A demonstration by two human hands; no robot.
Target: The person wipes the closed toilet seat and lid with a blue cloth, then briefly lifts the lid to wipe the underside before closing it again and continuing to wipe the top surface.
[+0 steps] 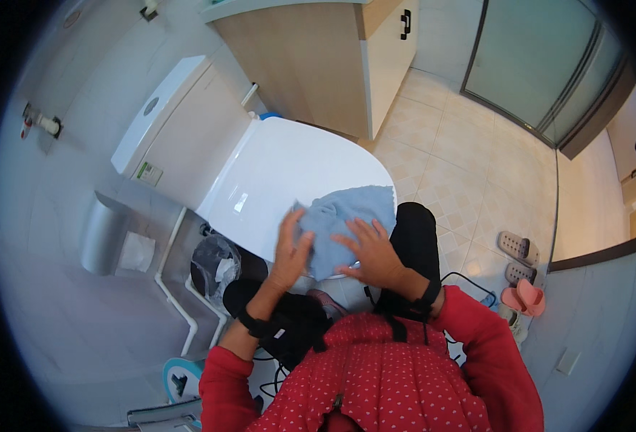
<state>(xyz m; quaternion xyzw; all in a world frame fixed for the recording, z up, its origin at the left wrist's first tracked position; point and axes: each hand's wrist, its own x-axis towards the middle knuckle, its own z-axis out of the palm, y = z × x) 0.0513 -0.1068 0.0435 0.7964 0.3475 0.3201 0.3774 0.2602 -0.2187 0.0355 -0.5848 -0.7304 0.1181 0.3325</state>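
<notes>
In the head view, a light blue cloth (326,225) lies partly rumpled on the closed white toilet lid (296,162), at its near right part, reaching the rim. The person's left hand (288,250) is at the cloth's left edge, its thumb and fingers wide apart; whether they touch the fabric I cannot tell. The right hand (373,253) is over the cloth's near right part, palm down, its fingers spread wide rather than closed around a fold. A dark band circles each wrist, and the sleeves are red.

At the far left end of the lid stands the white toilet tank (178,119), with a small green-and-white label on its front. Left of the lid, a waste bin with a clear liner (224,268) stands near the person's left knee, and farther left a paper dispenser (104,234) is fixed to the wall. Beyond the lid is a wood-toned vanity cabinet (296,68). On the right, grey slippers (515,247) and pink clogs (525,297) rest on the tiled floor (440,165), with a glass door (530,61) farther off.
</notes>
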